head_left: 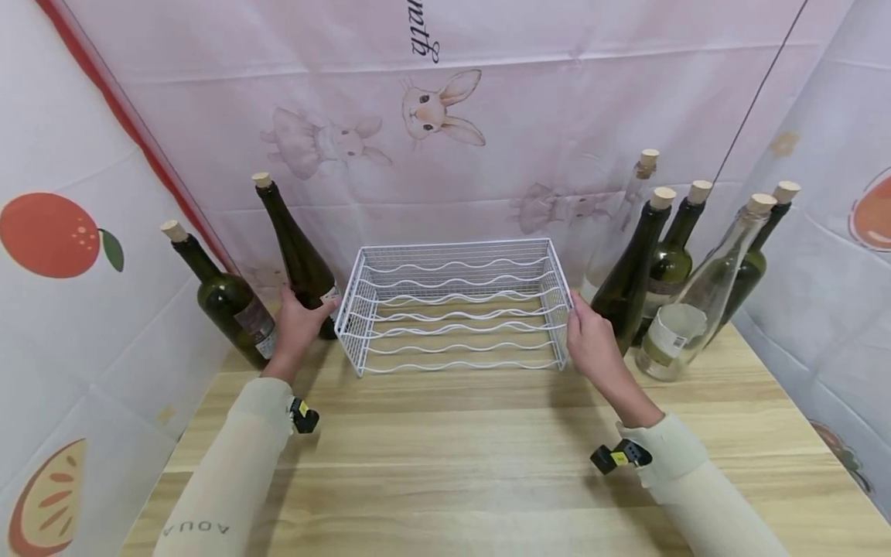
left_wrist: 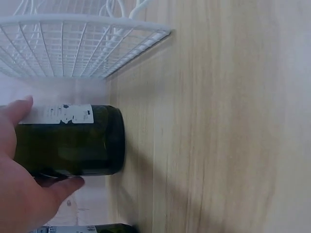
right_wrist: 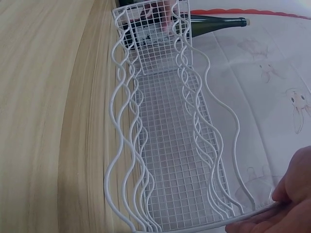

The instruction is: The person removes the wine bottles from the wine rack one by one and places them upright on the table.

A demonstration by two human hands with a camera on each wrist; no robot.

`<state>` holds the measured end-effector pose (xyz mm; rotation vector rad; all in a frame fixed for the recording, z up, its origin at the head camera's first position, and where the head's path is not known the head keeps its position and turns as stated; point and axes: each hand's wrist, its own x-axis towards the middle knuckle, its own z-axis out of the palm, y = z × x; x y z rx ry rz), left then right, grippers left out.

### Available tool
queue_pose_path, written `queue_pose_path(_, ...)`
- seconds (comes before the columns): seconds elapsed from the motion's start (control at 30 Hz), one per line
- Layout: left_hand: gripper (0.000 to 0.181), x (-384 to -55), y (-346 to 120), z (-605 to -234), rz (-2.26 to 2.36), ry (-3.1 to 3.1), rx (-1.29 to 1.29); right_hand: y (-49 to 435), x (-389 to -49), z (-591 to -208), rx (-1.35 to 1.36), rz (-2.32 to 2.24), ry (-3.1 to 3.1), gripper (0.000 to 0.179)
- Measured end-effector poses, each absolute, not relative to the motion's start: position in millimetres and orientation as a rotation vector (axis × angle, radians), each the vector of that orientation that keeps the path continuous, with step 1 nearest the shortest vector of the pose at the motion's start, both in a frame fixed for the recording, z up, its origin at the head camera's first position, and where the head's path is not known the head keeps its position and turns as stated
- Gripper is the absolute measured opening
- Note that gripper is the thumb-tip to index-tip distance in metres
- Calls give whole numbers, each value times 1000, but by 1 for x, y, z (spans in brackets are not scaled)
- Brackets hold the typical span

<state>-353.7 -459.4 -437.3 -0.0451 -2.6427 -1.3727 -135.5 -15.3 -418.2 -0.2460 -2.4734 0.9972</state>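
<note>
My left hand grips a dark green corked bottle low on its body, beside the rack's left end. In the left wrist view, thumb and fingers wrap both sides of the upright green bottle, whose base is at the tabletop. A white wire bottle rack with wavy crossbars stands on the table between my hands. My right hand holds the rack's right end by its side frame. In the right wrist view, fingers and thumb pinch the rim of the rack; the palm side is partly out of frame.
Another green corked bottle stands to the left of my left hand. Close to my right hand are several corked bottles, among them a dark green bottle and a clear bottle. A printed pink cloth hangs behind the wooden table.
</note>
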Motion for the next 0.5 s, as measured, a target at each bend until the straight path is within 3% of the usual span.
queue_pose_path(0.5,92,-332,-463,-436,-1267,-2671,-117,-15,-133,-405,-149,864,-2554,36)
